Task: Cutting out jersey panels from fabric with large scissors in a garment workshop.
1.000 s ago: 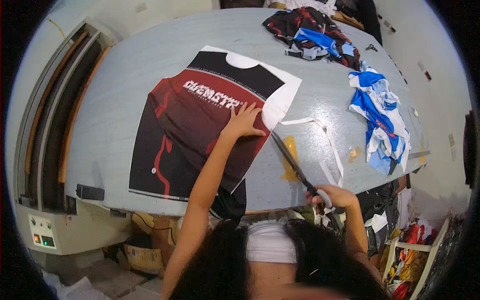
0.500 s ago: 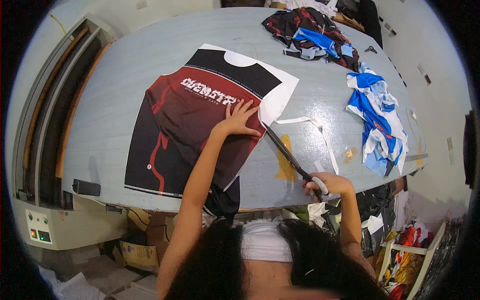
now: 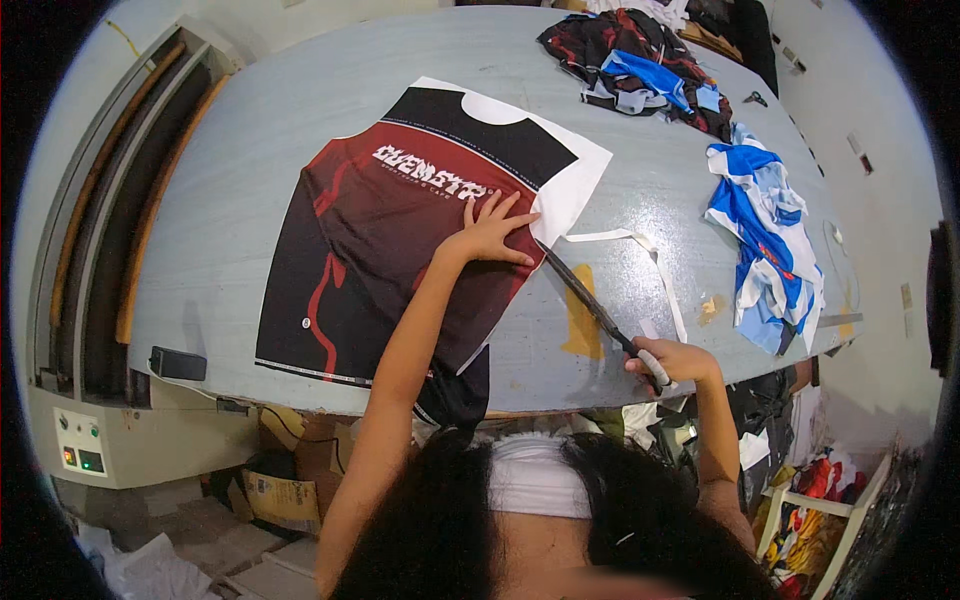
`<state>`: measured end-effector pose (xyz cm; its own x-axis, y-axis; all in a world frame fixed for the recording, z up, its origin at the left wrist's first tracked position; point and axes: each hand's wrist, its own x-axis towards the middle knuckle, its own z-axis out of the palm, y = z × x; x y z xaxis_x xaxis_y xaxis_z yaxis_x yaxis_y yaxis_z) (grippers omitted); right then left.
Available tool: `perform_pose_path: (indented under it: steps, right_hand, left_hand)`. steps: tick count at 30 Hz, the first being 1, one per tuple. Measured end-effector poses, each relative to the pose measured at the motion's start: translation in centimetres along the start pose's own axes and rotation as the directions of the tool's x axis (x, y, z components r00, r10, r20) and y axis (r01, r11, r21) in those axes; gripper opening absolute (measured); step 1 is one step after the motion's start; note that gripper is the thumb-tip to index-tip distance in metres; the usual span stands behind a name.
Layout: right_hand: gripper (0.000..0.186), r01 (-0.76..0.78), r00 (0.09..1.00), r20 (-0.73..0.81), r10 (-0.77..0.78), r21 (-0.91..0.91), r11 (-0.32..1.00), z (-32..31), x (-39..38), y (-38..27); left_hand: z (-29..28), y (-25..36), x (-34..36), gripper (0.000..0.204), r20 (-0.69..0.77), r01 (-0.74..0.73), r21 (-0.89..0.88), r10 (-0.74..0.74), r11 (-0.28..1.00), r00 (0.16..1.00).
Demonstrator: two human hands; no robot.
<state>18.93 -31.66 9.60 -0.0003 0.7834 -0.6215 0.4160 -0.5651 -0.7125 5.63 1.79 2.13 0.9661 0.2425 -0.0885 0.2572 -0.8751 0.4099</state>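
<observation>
Gripping the handles of long scissors [image 3: 598,307], the right hand [image 3: 668,362] sits at the near edge of the grey table [image 3: 220,210], fingers clenched round the grips. The blades run up and to the left, their tips meeting the right edge of the printed jersey panel [image 3: 400,240] — just beside the left hand [image 3: 490,235]. That hand lies flat on the fabric, fingers spread, palm down, pinning the panel and grasping nothing. The panel is dark red and black with a white border at its top and right side; it lies spread on the table, its lower corner hanging over the near edge. A thin white offcut strip [image 3: 650,262] lies on the table right of the blades, apart from the panel. Farther right — a blue-and-white fabric pile [image 3: 765,250]. At the far end, a heap of dark and blue fabric [image 3: 640,65].
</observation>
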Motion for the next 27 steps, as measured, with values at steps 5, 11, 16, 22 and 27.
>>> perform_pose_path:
  steps: [5, 11, 16, 22, 27]
  right_hand:
    - [0.04, -0.045, 0.999, 0.002, 0.045, 0.004, 0.999, -0.3, 0.1, -0.6]
    - [0.039, -0.099, 0.993, -0.062, 0.105, 0.092, 0.991, 0.3, 0.2, -0.6]
    - [0.039, -0.043, 0.989, -0.14, 0.049, 0.047, 0.998, 0.7, 0.0, -0.8]
    - [0.04, -0.052, 0.988, -0.145, 0.059, 0.056, 0.997, 0.7, 0.0, -0.7]
    - [0.041, -0.058, 0.988, -0.145, 0.059, 0.012, 0.998, 0.9, 0.0, -1.2]
  left_hand:
    - [-0.4, 0.3, -0.2, 0.086, 0.024, 0.023, 0.023, -0.023, 0.999, 0.999]
    - [-0.3, 0.3, -0.3, 0.086, 0.019, 0.022, 0.014, -0.023, 1.0, 1.0]
    - [-0.3, 0.3, -0.3, 0.088, 0.022, 0.019, 0.012, -0.019, 1.0, 1.0]
    - [-0.5, 0.4, -0.2, 0.088, 0.027, 0.017, 0.009, -0.017, 1.0, 0.999]
    - [-0.5, 0.3, -0.4, 0.089, 0.029, 0.023, 0.016, -0.024, 1.0, 0.999]
